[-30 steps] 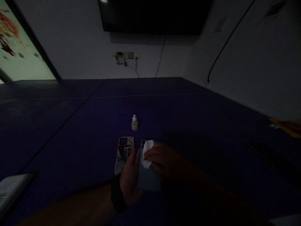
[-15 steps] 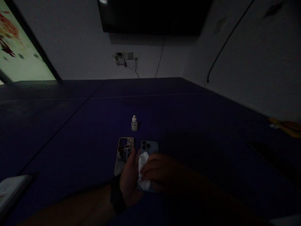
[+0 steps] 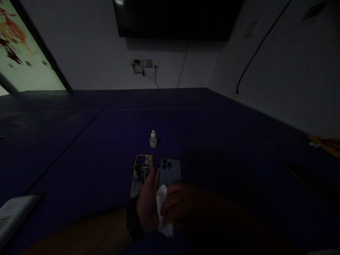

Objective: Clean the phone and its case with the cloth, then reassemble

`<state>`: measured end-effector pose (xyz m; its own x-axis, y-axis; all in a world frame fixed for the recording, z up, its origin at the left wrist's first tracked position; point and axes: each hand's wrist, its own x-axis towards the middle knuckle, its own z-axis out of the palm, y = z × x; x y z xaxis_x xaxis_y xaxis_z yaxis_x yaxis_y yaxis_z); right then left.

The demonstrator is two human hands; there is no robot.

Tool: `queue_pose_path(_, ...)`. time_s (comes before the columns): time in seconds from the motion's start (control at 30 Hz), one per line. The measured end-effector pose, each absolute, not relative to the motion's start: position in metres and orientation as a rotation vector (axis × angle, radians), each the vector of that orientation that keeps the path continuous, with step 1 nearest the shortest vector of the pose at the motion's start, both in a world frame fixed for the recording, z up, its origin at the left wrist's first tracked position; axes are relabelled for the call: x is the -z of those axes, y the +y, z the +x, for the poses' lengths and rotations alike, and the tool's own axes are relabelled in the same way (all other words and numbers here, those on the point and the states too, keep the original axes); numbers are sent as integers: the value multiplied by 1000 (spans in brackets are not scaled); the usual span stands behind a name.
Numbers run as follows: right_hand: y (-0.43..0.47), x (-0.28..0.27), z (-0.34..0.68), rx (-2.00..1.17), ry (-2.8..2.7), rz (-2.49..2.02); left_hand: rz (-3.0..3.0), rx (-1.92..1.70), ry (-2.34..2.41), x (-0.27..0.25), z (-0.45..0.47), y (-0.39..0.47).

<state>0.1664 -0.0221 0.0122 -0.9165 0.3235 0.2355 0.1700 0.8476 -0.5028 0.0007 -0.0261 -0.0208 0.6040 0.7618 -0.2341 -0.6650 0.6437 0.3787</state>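
A blue smartphone (image 3: 171, 173) lies back side up in my left hand (image 3: 148, 203), which is wrapped round its left edge. Its camera lenses are at the upper left corner. Over the phone's lower part, my right hand (image 3: 179, 203) grips a crumpled white tissue (image 3: 162, 202) and presses it to the back, hiding that end. Left of the phone, a patterned phone case (image 3: 138, 179) rests on the dark blue table, partly behind my left thumb. Beyond both stands a small bottle with a white dropper cap (image 3: 153, 140), upright.
A white box (image 3: 17, 210) is at the lower left of the table (image 3: 106, 141). At the right lie a dark flat object (image 3: 305, 177) and something yellow (image 3: 326, 145). The far wall carries sockets with cables (image 3: 142, 64) beneath a dark screen (image 3: 175, 17).
My right hand has slid the tissue down the phone toward me, uncovering more of its upper back. The left hand still holds the phone. The view has shifted slightly.
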Motion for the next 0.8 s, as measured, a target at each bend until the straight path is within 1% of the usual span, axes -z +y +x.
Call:
queue_pose_path(0.07, -23, -14, 170, -732, -2759, -352, 281, -826, 421, 15, 1, -26)
queue_pose_path(0.13, -22, -18, 175, -729, -2757, -440, 292, -846, 424, 13, 2, -26)
queue_pose_path(0.27, -19, -18, 175, -629, -2660, -617, 293, -871, 403, 19, 2, -25)
queue_pose_path(0.33, -20, -15, 171, -601, -2683, -530, 289, -861, 395, 21, 2, -25)
queue_pose_path(0.43, -24, -16, 168, -677, -2778, -357, 288, -835, 415, 17, 1, -25)
queue_pose_path(0.53, -24, -21, 173, -699, -2795, -454, 287, -847, 431, 13, 2, -26)
queue_pose_path(0.67, -21, -23, 178, -583, -2670, -667, 293, -894, 426, 18, 2, -25)
queue_pose_path(0.73, -21, -21, 175, -553, -2694, -613, 303, -882, 400, 20, 2, -24)
queue_pose_path(0.8, -23, -20, 172, -598, -2760, -495, 307, -851, 390, 20, 1, -23)
